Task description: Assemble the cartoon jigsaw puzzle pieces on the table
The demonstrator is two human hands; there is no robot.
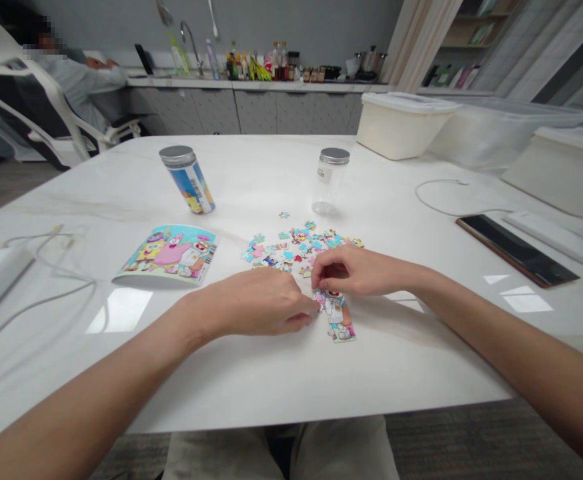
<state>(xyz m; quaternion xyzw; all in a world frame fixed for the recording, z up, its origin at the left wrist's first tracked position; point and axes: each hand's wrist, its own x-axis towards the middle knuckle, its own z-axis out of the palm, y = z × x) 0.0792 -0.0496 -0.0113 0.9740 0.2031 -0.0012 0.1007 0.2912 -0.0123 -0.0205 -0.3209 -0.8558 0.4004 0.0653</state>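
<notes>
My right hand [344, 269] is pinched at the upper left corner of a joined strip of jigsaw pieces [340, 320], on a pink jigsaw piece [320, 300] that shows partly. From the left, my left hand [261, 303] reaches the same spot with its fingers curled and the index fingertip at that piece's edge. Whatever lies under its fingers is hidden. Just beyond both hands spreads a pile of loose jigsaw pieces [299, 257]. A curved picture sheet [171, 255] with cartoon figures lies left of the pile.
Behind the pile stand a jar with a cartoon label [191, 183] and a clear jar [329, 183], both lidded. A phone [516, 248], a cable and storage boxes [401, 127] occupy the right. At left lie cables and a white device [1, 287]. A person sits far left.
</notes>
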